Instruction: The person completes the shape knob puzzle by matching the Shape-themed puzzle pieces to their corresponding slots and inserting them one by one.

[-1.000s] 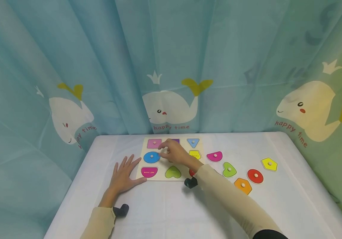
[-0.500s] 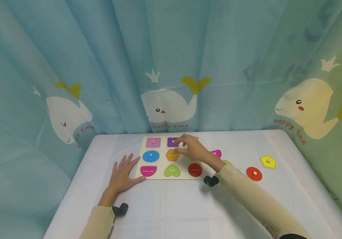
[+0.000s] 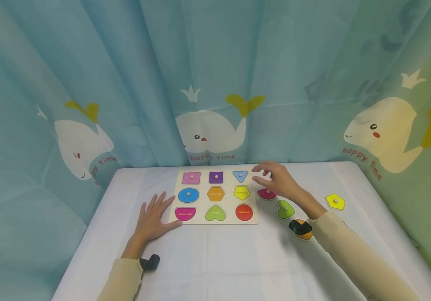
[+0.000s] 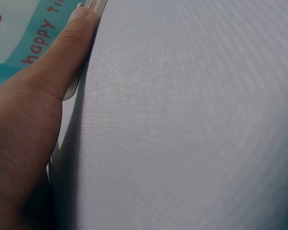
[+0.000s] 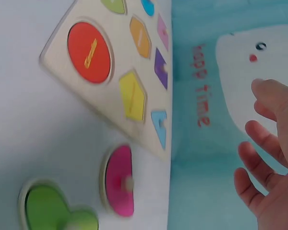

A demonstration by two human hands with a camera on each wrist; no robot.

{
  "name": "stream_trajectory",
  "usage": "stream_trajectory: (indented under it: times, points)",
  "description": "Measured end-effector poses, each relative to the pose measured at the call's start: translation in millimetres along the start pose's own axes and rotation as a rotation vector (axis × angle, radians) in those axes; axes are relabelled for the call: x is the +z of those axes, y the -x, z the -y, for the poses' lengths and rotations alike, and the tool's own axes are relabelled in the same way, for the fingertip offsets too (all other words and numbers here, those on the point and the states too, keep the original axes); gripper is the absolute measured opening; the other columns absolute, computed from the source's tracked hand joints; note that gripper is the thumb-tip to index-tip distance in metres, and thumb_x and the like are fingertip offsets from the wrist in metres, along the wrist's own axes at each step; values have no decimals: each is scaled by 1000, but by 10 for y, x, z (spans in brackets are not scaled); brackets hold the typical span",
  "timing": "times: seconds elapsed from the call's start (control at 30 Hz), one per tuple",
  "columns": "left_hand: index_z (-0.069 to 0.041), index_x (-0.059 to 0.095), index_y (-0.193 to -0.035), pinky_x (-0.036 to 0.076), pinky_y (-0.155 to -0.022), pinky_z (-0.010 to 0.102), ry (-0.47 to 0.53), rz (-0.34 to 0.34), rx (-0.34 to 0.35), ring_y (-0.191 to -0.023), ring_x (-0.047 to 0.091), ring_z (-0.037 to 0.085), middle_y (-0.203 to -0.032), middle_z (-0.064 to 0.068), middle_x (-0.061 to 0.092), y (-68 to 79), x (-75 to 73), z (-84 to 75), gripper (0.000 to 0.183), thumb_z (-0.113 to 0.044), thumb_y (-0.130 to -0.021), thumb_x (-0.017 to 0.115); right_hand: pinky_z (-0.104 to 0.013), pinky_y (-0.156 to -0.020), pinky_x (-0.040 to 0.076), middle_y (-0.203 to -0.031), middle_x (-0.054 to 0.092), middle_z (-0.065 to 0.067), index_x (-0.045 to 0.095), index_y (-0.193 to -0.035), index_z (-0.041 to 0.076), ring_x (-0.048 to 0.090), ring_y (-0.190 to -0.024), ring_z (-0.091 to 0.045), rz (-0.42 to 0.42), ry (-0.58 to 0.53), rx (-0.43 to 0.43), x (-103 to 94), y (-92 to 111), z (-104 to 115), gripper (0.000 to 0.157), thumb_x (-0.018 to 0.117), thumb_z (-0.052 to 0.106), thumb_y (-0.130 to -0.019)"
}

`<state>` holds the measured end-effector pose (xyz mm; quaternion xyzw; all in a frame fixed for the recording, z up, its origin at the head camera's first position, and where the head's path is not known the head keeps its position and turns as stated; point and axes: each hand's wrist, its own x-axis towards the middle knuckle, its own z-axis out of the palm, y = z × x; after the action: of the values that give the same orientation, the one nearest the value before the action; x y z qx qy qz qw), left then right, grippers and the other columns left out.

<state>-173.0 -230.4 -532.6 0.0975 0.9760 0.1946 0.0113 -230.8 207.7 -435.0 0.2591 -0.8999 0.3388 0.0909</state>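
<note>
Flanking the puzzle board (image 3: 200, 214), left hand (image 3: 152, 220) splayed against its edge, right hand (image 3: 278, 179) empty and apart, wide tablecloth (image 3: 215, 263) nearside.

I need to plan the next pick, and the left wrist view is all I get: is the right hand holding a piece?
Observer: No, the right hand holds nothing.
Operator: Which knobbed pieces are in the board?
Observer: Four: the pink rectangle, purple square, blue triangle and blue oval.
Operator: And which loose piece lies nearest the board?
Observer: The magenta half round.
</note>
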Motion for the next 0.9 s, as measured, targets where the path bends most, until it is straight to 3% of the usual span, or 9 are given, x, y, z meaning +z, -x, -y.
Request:
stream_trajectory:
  times: [0.33, 0.47, 0.7, 0.9]
  points:
    - [-18, 43, -158, 2, -118, 74, 5, -9, 1, -155, 13, 45, -168, 17, 26, 29, 3, 16, 95, -61, -79, 76, -46, -72, 58, -111, 72, -11, 74, -115, 5, 62, -89, -25, -117, 78, 62, -367, 448, -325, 27, 80, 13, -90]
    - [-18, 42, -158, 2, -118, 73, 3, -4, 0, -155, 13, 45, -168, 17, 25, 28, 5, 15, 96, -61, -79, 75, -40, -70, 58, -111, 72, -12, 74, -115, 5, 61, -88, -25, -165, 111, 102, -508, 683, -454, 26, 79, 12, -90]
    - [-19, 42, -158, 2, -118, 73, 0, -7, 4, -155, 13, 44, -168, 16, 25, -10, 17, 23, 95, -62, -80, 75, -19, -71, 54, -110, 71, -11, 74, -117, 6, 57, -88, -22, -200, 128, 197, -628, 1045, -618, 26, 78, 16, -93]
    - [-19, 43, -157, 3, -118, 74, 0, -13, 9, -155, 14, 44, -168, 16, 26, -18, 35, 33, 95, -62, -80, 76, -16, -72, 53, -112, 70, -11, 73, -119, 8, 58, -89, -22, -188, 104, 258, -596, 1264, -615, 28, 78, 19, -93]
